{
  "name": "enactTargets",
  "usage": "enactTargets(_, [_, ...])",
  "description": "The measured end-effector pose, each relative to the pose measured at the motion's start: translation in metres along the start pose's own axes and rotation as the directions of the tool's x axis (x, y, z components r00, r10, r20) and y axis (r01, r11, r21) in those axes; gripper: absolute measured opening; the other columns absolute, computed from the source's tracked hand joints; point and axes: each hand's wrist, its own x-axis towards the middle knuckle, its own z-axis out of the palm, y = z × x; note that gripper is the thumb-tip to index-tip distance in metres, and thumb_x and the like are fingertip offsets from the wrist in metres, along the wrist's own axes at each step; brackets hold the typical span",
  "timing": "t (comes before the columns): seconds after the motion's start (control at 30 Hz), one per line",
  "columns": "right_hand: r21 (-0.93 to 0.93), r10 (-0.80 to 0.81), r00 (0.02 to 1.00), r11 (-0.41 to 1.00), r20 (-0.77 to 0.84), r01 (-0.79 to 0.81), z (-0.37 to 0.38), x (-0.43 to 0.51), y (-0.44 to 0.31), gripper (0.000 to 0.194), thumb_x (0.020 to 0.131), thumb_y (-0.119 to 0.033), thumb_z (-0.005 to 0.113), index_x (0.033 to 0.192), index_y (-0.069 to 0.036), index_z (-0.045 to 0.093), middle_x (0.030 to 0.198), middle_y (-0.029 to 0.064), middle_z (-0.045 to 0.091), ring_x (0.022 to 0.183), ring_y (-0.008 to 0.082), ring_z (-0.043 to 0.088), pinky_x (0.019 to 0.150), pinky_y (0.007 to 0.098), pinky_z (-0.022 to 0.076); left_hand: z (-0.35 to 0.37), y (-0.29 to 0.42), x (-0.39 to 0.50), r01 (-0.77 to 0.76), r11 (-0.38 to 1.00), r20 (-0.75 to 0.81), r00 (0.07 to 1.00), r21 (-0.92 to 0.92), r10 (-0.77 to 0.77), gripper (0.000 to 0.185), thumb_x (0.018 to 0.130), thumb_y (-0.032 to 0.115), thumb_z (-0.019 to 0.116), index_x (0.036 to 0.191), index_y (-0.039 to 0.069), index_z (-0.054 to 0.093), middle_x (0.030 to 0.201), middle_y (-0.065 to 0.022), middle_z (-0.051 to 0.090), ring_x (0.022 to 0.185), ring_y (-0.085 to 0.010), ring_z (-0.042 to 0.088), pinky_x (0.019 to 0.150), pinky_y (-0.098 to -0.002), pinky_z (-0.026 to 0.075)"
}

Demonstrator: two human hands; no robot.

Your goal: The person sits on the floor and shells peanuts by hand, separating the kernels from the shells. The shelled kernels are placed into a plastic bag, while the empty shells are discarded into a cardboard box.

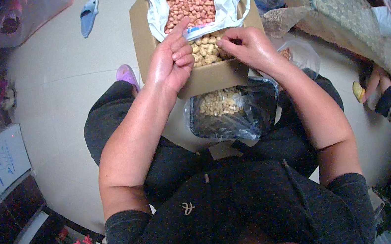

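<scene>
A cardboard box stands before me, holding unshelled peanuts in its near part. Over its far part sits a white plastic bag of pinkish shelled peanuts. My left hand is at the box's left side, index finger stretched towards the bag's near edge, the other fingers curled. Whether they enclose anything is hidden. Above the right side of the unshelled peanuts, my right hand has thumb and index finger brought near each other; I cannot tell whether a peanut is between them.
Between my knees, below the box, a clear plastic bag holds empty peanut shells. Right of the box is another clear bag with reddish contents. A cloth-covered piece of furniture stands beyond. Another person is at far right. A blue slipper lies left.
</scene>
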Motion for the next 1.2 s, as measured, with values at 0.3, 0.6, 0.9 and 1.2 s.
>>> enactTargets(0.3, [-0.156, -0.129, 0.988, 0.977, 0.09, 0.142, 0.02, 0.012, 0.008, 0.019, 0.081, -0.022, 0.064, 0.083, -0.003, 0.066, 0.075, 0.0142, 0.065, 0.065, 0.0237, 0.061, 0.063, 0.0356, 0.0483, 0.005, -0.001, 0.003, -0.135, 0.985, -0.189, 0.97, 0.111, 0.155, 0.039, 0.092, 0.006, 0.046, 0.132, 0.005, 0.044, 0.076, 0.0028, 0.047, 0.06, -0.0046, 0.042, 0.052, -0.0163, 0.039])
enactTargets(0.6, [-0.233, -0.016, 0.982, 0.971, 0.188, 0.061, 0.028, 0.017, 0.001, 0.019, 0.075, -0.023, 0.067, 0.077, -0.004, 0.065, 0.07, 0.013, 0.065, 0.064, 0.0265, 0.063, 0.063, 0.0384, 0.0487, -0.005, 0.005, 0.004, -0.11, 0.991, -0.149, 0.982, 0.074, 0.12, 0.034, 0.092, 0.009, 0.051, 0.126, 0.003, 0.05, 0.096, -0.004, 0.058, 0.069, -0.006, 0.053, 0.06, -0.0174, 0.047])
enactTargets(0.9, [-0.084, 0.021, 0.991, 0.996, 0.133, -0.01, 0.033, 0.022, 0.008, 0.017, 0.076, -0.019, 0.067, 0.076, -0.002, 0.065, 0.067, 0.0057, 0.064, 0.062, 0.0153, 0.061, 0.06, 0.0316, 0.0482, -0.01, 0.005, 0.003, -0.092, 0.993, -0.171, 0.98, 0.079, 0.105, 0.029, 0.091, 0.01, 0.054, 0.12, 0.004, 0.054, 0.096, -0.005, 0.06, 0.068, -0.005, 0.053, 0.06, -0.0173, 0.046])
enactTargets(1.2, [0.61, 0.177, 0.972, 0.757, 0.156, -0.236, 0.006, 0.024, -0.005, 0.026, 0.081, -0.029, 0.07, 0.086, -0.004, 0.068, 0.073, -0.0012, 0.062, 0.067, 0.0069, 0.055, 0.063, 0.0218, 0.044, -0.008, -0.007, 0.0, 0.011, 0.979, -0.126, 0.992, 0.203, 0.015, 0.02, 0.092, 0.016, 0.056, 0.107, 0.003, 0.058, 0.084, -0.0041, 0.062, 0.069, -0.0066, 0.058, 0.058, -0.0168, 0.051])
